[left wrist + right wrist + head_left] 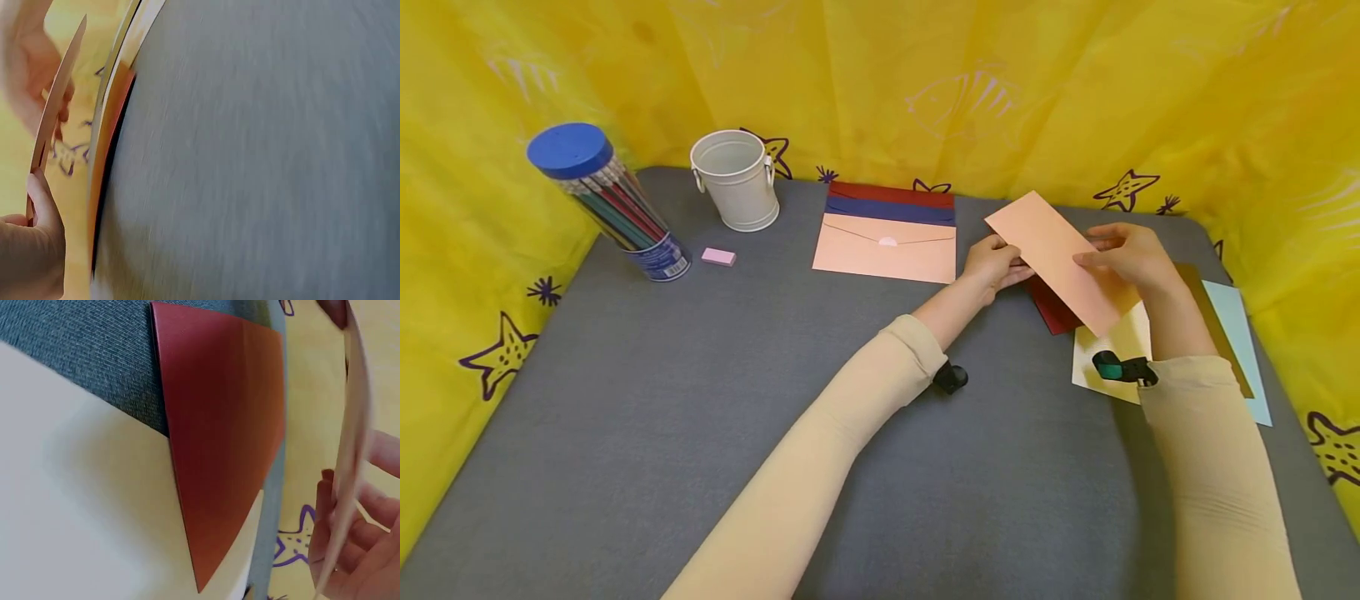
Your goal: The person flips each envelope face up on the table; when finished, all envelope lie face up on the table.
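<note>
Both hands hold a folded peach paper [1062, 260] tilted above the grey table [700, 400]. My left hand [992, 265] pinches its left long edge. My right hand [1131, 254] grips its right side, thumb on top. The left wrist view shows the paper [55, 106] edge-on above my left hand [31, 244]. In the right wrist view it is a thin pale strip [350, 444] against my right hand [350, 550]. Under it lie a dark red folded paper [1051, 310] [219, 444] and a cream sheet [1120, 350] [75, 506].
A peach envelope [886, 248] lies on blue and red ones at the back. A white metal bucket [737, 179], a tub of pencils [606, 200] and a pink eraser [718, 257] stand back left. Gold and pale blue sheets [1240, 333] lie right. Yellow cloth walls surround.
</note>
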